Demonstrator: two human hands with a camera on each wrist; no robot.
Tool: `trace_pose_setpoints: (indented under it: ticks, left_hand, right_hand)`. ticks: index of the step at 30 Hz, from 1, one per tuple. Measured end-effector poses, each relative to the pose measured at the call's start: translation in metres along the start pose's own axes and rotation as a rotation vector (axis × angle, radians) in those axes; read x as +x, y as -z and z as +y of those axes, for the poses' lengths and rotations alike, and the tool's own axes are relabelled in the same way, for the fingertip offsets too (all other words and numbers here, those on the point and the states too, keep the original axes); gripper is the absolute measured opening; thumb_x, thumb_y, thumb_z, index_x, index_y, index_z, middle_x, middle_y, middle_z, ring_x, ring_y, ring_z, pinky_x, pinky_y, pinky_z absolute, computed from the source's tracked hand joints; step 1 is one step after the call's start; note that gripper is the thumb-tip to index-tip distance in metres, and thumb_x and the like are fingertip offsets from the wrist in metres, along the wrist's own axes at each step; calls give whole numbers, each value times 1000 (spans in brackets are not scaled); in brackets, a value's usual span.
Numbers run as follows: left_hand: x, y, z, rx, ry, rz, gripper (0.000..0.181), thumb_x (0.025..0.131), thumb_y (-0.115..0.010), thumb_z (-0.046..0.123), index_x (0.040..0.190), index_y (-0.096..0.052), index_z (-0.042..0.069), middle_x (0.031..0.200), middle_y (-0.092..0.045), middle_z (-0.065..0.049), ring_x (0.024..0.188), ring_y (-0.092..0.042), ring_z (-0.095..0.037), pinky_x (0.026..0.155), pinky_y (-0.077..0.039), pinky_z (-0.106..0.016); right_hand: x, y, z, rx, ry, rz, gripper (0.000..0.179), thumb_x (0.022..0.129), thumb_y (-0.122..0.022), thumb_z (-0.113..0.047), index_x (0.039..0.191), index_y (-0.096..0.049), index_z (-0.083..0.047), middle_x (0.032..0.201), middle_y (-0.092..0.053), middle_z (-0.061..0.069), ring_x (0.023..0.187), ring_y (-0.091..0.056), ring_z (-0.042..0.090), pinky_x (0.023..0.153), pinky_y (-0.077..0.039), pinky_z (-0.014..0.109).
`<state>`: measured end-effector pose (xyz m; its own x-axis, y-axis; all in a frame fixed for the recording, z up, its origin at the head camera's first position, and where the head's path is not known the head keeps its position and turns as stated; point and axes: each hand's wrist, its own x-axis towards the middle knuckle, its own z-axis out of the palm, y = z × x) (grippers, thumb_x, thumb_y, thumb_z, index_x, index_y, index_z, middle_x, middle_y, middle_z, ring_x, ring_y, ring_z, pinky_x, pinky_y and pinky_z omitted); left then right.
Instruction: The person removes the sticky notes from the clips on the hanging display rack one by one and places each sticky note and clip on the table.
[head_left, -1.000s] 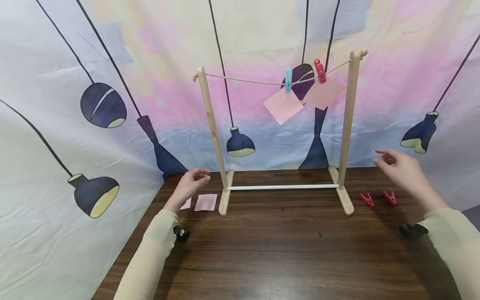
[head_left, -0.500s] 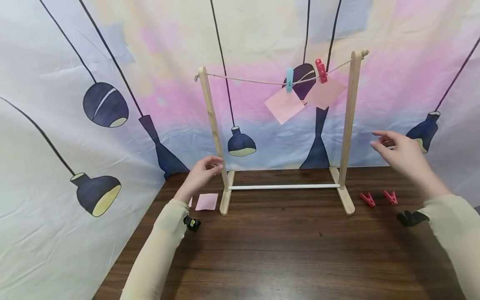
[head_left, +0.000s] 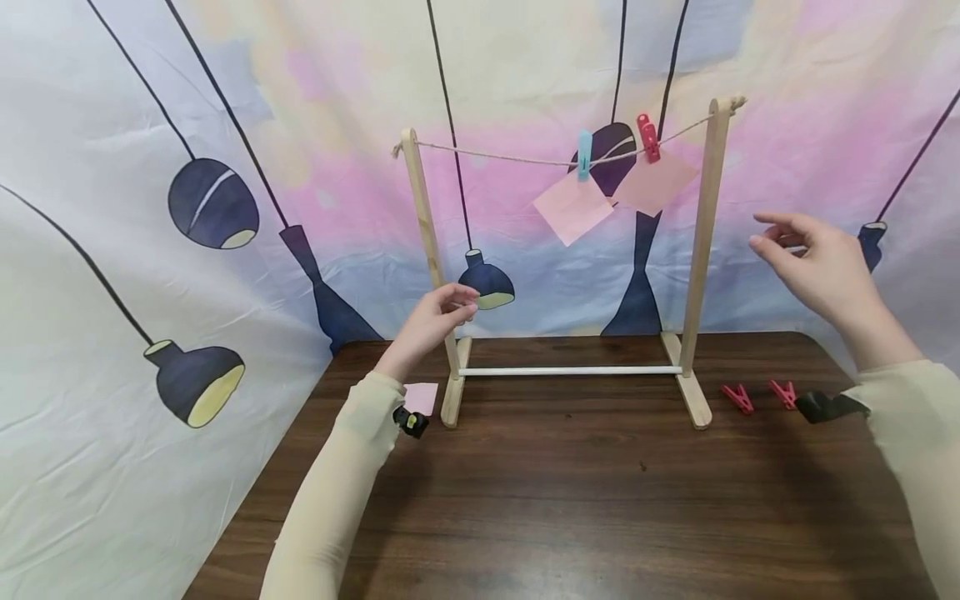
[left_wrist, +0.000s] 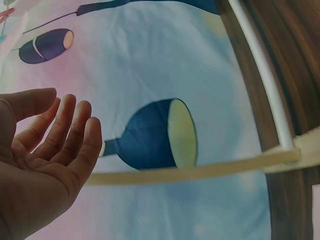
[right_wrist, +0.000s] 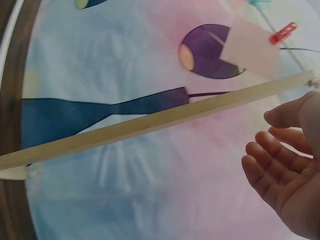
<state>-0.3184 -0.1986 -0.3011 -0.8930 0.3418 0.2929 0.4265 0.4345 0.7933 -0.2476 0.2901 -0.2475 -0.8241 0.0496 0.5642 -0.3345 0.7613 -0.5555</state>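
My left hand (head_left: pixel 429 327) is in the air before the left post (head_left: pixel 423 217) of a wooden stand, fingers loosely bent; the left wrist view shows nothing in its palm. To the right of the right post (head_left: pixel 707 242), my right hand (head_left: pixel 825 271) is raised with relaxed fingers and holds nothing. A string (head_left: pixel 495 156) runs between the post tops. On it, a light blue clothespin (head_left: pixel 584 156) and a red clothespin (head_left: pixel 648 139) each hold a pink paper square, the left paper (head_left: pixel 573 210) and the right paper (head_left: pixel 655 185).
A pink paper square (head_left: pixel 422 398) lies on the brown table (head_left: pixel 570 500), partly behind the left wrist. Two red clothespins, one left (head_left: pixel 738 398) and one right (head_left: pixel 783 393), lie below the right hand. A white rod (head_left: pixel 570 372) joins the stand's feet. A lamp-print cloth (head_left: pixel 352 167) hangs behind.
My left hand has moved up and to the right, from above the table papers to the left post. My right hand has risen from near the red clothespins. The clipped papers stay on the string.
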Motion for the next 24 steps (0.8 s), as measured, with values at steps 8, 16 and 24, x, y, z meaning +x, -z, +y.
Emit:
trace_pose_setpoints:
  ticks: [8, 16, 24]
  left_hand:
    - [17, -14, 15, -28, -42, -31, 25, 102, -62, 20, 125, -63, 9, 115, -67, -9, 105, -65, -30, 94, -53, -46]
    - [28, -28, 21, -150, -85, 56, 29, 102, -63, 23, 127, -63, 9, 119, -66, -9, 110, -63, -30, 95, -52, -45]
    - [42, -42, 33, -271, -81, 115, 37, 99, -68, 25, 130, -62, 8, 122, -65, -8, 112, -64, -20, 97, -52, -38]
  right_hand:
    - [15, 12, -25, 61, -4, 7, 46, 101, -61, -35, 144, -58, -19, 96, -55, -25, 84, -52, -12, 65, -39, 12]
    - [29, 19, -53, 126, 49, 27, 42, 100, -63, -29, 141, -61, -21, 94, -59, -23, 81, -57, -8, 69, -40, 10]
    - [40, 22, -77, 109, 43, 24, 44, 100, -62, -31, 143, -59, -21, 95, -58, -23, 80, -57, -8, 64, -40, 13]
